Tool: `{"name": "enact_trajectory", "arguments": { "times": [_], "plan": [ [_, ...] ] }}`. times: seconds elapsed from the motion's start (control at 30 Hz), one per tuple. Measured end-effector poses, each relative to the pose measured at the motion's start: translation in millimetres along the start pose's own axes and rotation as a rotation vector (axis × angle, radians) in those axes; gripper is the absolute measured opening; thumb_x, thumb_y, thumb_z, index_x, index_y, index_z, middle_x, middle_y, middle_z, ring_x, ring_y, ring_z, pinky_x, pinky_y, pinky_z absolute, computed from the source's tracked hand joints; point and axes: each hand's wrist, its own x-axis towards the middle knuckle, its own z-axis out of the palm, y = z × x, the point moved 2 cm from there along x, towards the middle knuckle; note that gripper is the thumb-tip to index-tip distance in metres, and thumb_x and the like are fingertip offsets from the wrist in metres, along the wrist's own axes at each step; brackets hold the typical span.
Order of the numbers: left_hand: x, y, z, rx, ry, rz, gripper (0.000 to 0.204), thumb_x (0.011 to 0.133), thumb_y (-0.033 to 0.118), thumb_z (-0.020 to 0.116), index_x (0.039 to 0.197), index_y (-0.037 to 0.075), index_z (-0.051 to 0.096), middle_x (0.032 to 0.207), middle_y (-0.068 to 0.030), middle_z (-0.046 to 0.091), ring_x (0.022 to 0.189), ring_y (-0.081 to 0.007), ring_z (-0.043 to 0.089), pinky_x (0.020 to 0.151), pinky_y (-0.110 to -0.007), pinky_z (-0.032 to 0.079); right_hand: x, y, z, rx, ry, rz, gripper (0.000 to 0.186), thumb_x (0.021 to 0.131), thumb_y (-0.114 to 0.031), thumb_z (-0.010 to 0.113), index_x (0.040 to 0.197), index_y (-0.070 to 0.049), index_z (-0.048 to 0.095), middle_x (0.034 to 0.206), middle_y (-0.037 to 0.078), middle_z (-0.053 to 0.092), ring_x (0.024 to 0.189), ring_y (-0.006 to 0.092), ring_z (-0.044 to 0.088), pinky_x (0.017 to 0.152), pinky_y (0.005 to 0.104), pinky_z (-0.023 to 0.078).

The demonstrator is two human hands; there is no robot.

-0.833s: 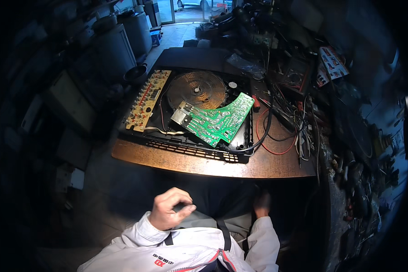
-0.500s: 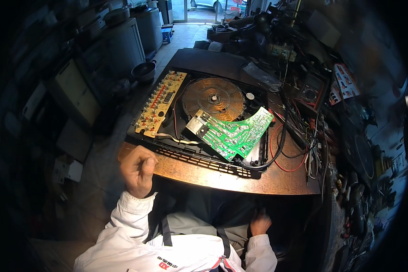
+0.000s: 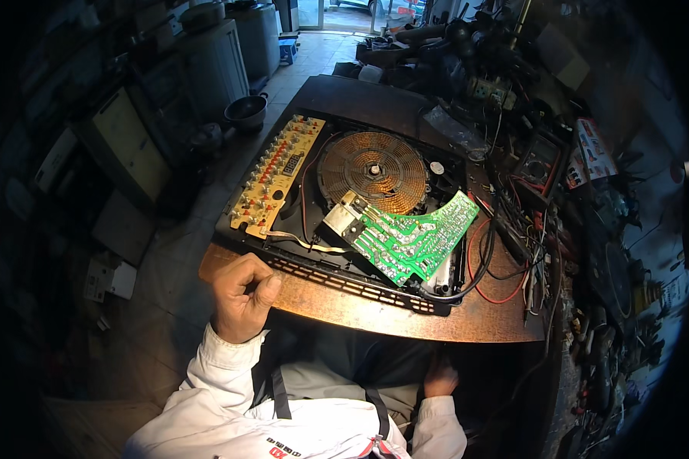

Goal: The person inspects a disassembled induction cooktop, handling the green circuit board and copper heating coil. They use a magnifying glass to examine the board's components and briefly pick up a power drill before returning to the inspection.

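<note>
An opened induction cooker (image 3: 344, 284) lies on the wooden table with its inner parts bare. Its round copper coil (image 3: 371, 180) sits in the black casing, and a tan button board (image 3: 277, 176) runs along the left side. A green circuit board (image 3: 413, 245), solder side up, rests tilted across the coil's near edge. My left hand (image 3: 241, 294) is curled into a fist at the table's front left edge, beside the casing's vented edge, with nothing visible in it. Down by my thigh, in shadow, is my right hand (image 3: 441, 378); its fingers are too dark to make out.
Tangled wires and test leads (image 3: 505, 252) crowd the table's right side, near a multimeter (image 3: 540, 164). A plastic bag (image 3: 455, 130) lies behind the cooker. A dark pan (image 3: 246, 112) is left of the table. Cluttered tools (image 3: 601, 359) line the far right.
The view has shifted slightly, so the table and cooker appear a little further right and lower. Both hands keep nearly the same pose, and the cooker parts lie as before.
</note>
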Motion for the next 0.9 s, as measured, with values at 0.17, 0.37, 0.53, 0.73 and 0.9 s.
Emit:
{"name": "enact_trajectory", "arguments": {
  "times": [0.17,0.37,0.53,0.73,0.9],
  "plan": [
    [1,0,2,-0.009,-0.007,-0.005,0.033,0.092,0.017,0.072,0.070,-0.001,0.055,0.065,-0.0047,0.055,0.057,-0.0112,0.048,0.053,-0.027,0.035,-24,2,10,-0.051,0.188,-0.211,0.036,0.095,-0.034,0.064,0.113,-0.003,0.065,0.077,0.027,0.068,0.064,0.0476,0.064,0.057,0.0566,0.051],
    [2,-1,1,-0.013,-0.008,-0.011,0.032,0.092,0.016,0.072,0.070,-0.001,0.056,0.064,-0.0044,0.054,0.057,-0.0108,0.048,0.053,-0.026,0.035,33,10,10,0.015,0.024,-0.054,0.031,0.086,-0.021,0.069,0.109,-0.002,0.061,0.078,0.025,0.067,0.070,0.0493,0.064,0.063,0.0589,0.051],
    [5,3,3,0.020,-0.007,0.012,0.031,0.092,0.014,0.072,0.070,-0.001,0.056,0.064,-0.0043,0.054,0.057,-0.0105,0.048,0.053,-0.027,0.036,51,24,6,-0.013,-0.113,-0.003,0.032,0.077,-0.006,0.069,0.108,-0.005,0.059,0.086,0.023,0.068,0.075,0.0454,0.067,0.065,0.0567,0.053],
    [4,5,4,0.028,-0.005,-0.028,0.042,0.096,0.027,0.070,0.069,0.001,0.053,0.066,-0.0035,0.054,0.058,-0.0106,0.047,0.054,-0.028,0.036,28,11,12,-0.010,0.008,-0.200,0.034,0.090,-0.021,0.067,0.119,-0.005,0.061,0.096,0.027,0.066,0.075,0.0484,0.064,0.063,0.0566,0.053],
    [3,5,4,0.024,-0.003,-0.015,0.039,0.095,0.023,0.070,0.069,0.000,0.052,0.065,-0.0037,0.054,0.058,-0.0108,0.047,0.054,-0.028,0.036,2,2,-1,0.060,0.067,-0.295,0.032,0.090,-0.019,0.067,0.119,-0.007,0.062,0.099,0.028,0.064,0.079,0.0487,0.063,0.066,0.0554,0.053]
  ]
}}
